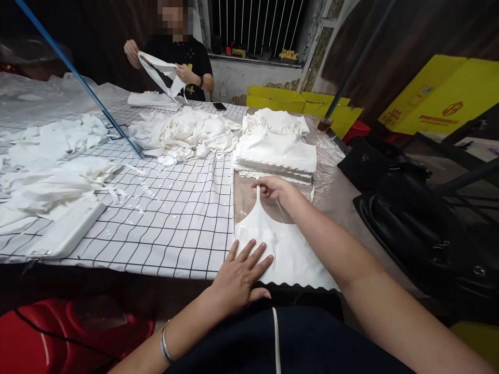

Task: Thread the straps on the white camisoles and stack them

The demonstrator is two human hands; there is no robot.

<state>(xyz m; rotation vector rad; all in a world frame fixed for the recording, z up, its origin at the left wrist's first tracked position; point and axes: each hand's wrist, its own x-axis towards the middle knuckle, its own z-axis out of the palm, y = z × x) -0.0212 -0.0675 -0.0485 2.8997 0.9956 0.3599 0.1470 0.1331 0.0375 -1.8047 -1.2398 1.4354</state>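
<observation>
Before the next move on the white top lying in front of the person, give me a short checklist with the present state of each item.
1. Left hand flat on the white top, pinning it: ok.
2. Right hand pinching the strap: ok.
3. Second strap lying straight: cannot tell, the arm hides it.
4. Top's body smooth, scalloped hem at the table edge: ok.
5. Folded stack just beyond the top, apart from it: ok.
6. Co-worker's hands far across the table, clear of this spot: ok.

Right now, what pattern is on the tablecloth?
White tablecloth with a thin black grid, clearest in the head view.
</observation>
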